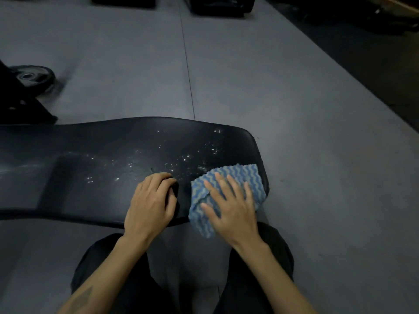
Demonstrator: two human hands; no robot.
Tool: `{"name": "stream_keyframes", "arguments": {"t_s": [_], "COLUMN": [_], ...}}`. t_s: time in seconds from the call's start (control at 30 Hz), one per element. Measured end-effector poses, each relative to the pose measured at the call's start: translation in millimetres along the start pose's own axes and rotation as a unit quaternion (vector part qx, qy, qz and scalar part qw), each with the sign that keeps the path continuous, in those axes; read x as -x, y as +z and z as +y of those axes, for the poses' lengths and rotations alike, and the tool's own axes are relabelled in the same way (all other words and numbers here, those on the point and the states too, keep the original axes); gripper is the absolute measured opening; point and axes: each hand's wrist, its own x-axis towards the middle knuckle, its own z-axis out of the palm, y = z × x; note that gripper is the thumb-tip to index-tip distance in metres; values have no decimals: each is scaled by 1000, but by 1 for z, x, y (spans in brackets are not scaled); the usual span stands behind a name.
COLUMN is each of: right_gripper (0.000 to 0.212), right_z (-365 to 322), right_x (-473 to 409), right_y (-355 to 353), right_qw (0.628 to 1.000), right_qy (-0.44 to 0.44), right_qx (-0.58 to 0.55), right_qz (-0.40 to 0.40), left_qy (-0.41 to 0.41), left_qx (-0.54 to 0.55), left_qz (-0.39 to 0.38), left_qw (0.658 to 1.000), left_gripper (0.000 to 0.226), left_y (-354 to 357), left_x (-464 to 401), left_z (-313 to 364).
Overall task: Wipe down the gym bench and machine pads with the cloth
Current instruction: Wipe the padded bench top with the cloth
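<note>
Single head-worn view, looking forward and steeply down from above. Close over the bench pad, which crosses mid-frame (wide-angle, edges bowed). Grey floor fills the far half; own knees at bottom edge.

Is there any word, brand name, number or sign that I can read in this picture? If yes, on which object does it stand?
None can be read.
Bench pad: only shiny droplets, no print.
Cloth: blue wave pattern, no label visible.
Weight plate: too dark and blurred to show any marking.
Left forearm: a dark mark, too faint to read.
</note>
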Motion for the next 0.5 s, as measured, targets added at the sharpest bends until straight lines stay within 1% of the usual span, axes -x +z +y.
{"name": "stream_keyframes", "arguments": {"t_s": [0.03,0.1,0.17,0.2,0.23,0.3,0.37,0.43,0.5], "right_gripper": [62,62,60,61,62,63,62,63,65], "right_z": [11,23,10,-3,-18,-36,-30,-9,14], "right_x": [-1,5,16,23,27,28,15,0,-6], "right_y": [-1,-2,0,2,4,5,2,-2,-4], "right_qw": [1000,999,994,992,992,997,1000,1000,999], "right_qy": [6,45,107,124,121,68,16,7,35], "right_qx": [7,-3,-10,-6,-5,-8,-8,-5,-1], "right_qz": [-2,6,32,38,37,20,-8,-26,-24], "left_qy": [-3,-8,-10,-8,-5,4,8,3,-2], "left_qx": [-1,-1,0,1,2,2,4,5,5], "left_qz": [0,1,5,8,11,13,11,9,8], "left_qw": [1000,1000,1000,1000,1000,1000,1000,1000,1000], "left_gripper": [26,27,26,26,26,28,29,30,30], "left_y": [0,-2,-2,-1,-1,0,1,1,1], "left_x": [0,0,0,0,0,0,1,1,1], "left_z": [1,3,3,3,3,2,0,-2,-2]}}
